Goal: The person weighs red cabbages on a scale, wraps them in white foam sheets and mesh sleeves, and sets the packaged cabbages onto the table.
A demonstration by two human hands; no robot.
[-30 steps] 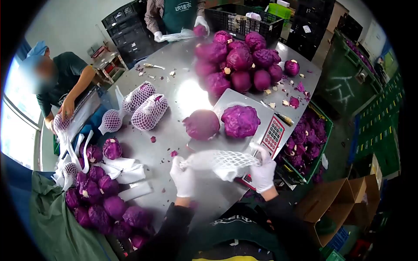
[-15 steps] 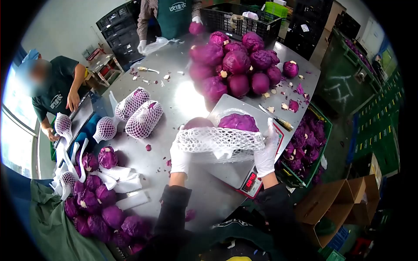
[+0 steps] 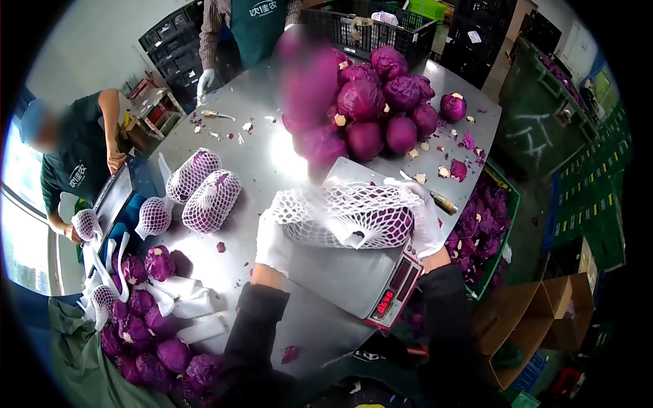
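Observation:
White foam netting [image 3: 340,211] is drawn over red cabbage [image 3: 391,228] above the scale [image 3: 326,292], whose red digits are lit. My gloved left hand [image 3: 274,238] grips the netting's left end, fingers closed along its edge. At the other end my gloved right hand [image 3: 426,221] holds the netting and cabbage from the side. A knife with a wooden handle [image 3: 443,202] lies just beyond my right hand. Behind the scale rises a pile of bare red cabbages [image 3: 364,100], its left part blurred. Netted packs of cabbage [image 3: 212,201] lie to the left.
More loose cabbages [image 3: 174,355] and white net sleeves [image 3: 204,328] are at the near left. A green crate [image 3: 509,234] of trimmed leaves stands right of the steel table [image 3: 265,146]. One co-worker [image 3: 75,163] is at the left, another [image 3: 255,30] at the back.
The netting, stretched in front of the cabbages before, now covers them. My right hand has shifted to their side. The back co-worker's white netting is gone from the table edge.

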